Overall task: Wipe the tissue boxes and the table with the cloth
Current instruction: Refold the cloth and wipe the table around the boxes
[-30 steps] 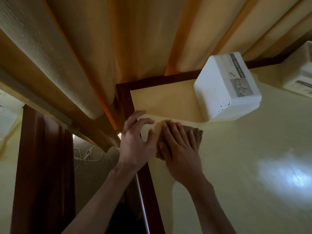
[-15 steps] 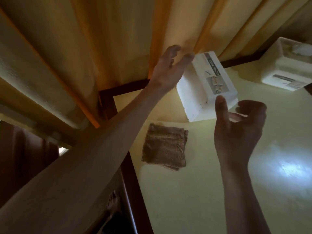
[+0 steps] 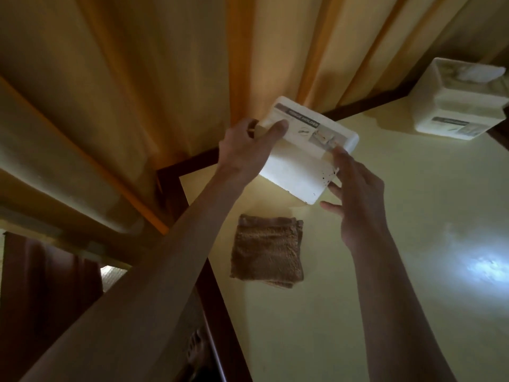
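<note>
A white tissue box (image 3: 300,164) with a grey label and dark specks is lifted and tilted above the table's far left corner. My left hand (image 3: 248,150) grips its left end, thumb on the labelled face. My right hand (image 3: 355,199) holds its right end with fingers along the side. A folded brown cloth (image 3: 267,252) lies flat on the pale yellow table (image 3: 413,271) just below the box, with neither hand on it. A second white tissue box (image 3: 462,106) stands at the far right, a tissue sticking out of its top.
Orange-yellow curtains (image 3: 165,78) hang right behind the table's back edge. A dark wooden border (image 3: 212,277) frames the table along its left and back sides. A bright light glare (image 3: 484,266) shows on the table at right.
Both hands left the cloth, reached up and took hold of the near tissue box, which is now raised and tilted off the table. The cloth stays lying flat.
</note>
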{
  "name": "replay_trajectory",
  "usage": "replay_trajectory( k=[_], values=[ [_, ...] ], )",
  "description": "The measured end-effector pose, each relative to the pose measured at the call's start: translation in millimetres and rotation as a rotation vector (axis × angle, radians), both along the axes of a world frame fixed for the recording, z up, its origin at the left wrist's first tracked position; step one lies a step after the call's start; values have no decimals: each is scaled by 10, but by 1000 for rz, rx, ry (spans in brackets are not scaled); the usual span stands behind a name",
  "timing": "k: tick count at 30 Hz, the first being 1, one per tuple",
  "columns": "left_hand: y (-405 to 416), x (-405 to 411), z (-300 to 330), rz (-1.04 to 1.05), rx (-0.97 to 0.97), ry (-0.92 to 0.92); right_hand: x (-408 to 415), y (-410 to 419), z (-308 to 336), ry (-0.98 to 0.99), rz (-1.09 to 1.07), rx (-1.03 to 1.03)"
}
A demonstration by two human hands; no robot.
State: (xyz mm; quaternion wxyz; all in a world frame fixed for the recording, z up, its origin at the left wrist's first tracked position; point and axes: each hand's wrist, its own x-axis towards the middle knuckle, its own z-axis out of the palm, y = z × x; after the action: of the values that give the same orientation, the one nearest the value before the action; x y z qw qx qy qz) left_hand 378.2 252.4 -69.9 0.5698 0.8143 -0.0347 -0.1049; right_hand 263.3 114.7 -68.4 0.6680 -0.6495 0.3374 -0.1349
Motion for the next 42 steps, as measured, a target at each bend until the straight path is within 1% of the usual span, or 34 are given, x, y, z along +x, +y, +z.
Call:
replay_trajectory(
  k=[5, 7, 9, 11, 13, 15, 16, 19, 21, 23, 25, 27, 30, 33, 37, 39, 42],
  values=[
    [298, -250, 109, 161, 84, 8, 103, -6, 57, 22, 192, -29],
    [426, -352, 122, 162, 112, 7, 124, -12, 36, 56, 232, -33],
    [570, -414, 69, 146, 59, 48, 114, -11, 30, 73, 254, -43],
    [727, -477, -12, 167, -7, 95, 54, -11, -7, 71, 229, -78],
    [846, -563, -133, 185, 38, 103, -76, 6, -103, 49, 108, -118],
    [903, -682, -306, 147, 151, 117, -225, 55, -290, 63, 34, -228],
    [892, -756, -376, 97, 221, 130, -280, 79, -429, 117, 73, -331],
    [736, -917, -569, -37, 360, 120, -346, 220, -763, 368, 383, -654],
    [616, -952, -637, -67, 455, 60, -339, 276, -839, 433, 477, -770],
    [553, -957, -673, -100, 549, 18, -348, 309, -802, 440, 497, -731],
    [555, -950, -690, -110, 552, 0, -366, 313, -742, 397, 499, -684],
    [597, -935, -692, -130, 510, -19, -376, 302, -702, 337, 476, -613],
    [703, -929, -627, -166, 357, -37, -415, 275, -627, 243, 437, -454],
    [799, -945, -463, -185, 242, -117, -480, 270, -526, 105, 418, -315],
    [889, -948, -200, -186, 171, -258, -529, 271, -297, 0, 429, -243],
    [923, -939, -37, -188, 152, -334, -528, 250, -140, -47, 429, -250],
    [955, -878, 277, -168, 139, -438, -482, 228, 140, -182, 364, -272]
  ],
)
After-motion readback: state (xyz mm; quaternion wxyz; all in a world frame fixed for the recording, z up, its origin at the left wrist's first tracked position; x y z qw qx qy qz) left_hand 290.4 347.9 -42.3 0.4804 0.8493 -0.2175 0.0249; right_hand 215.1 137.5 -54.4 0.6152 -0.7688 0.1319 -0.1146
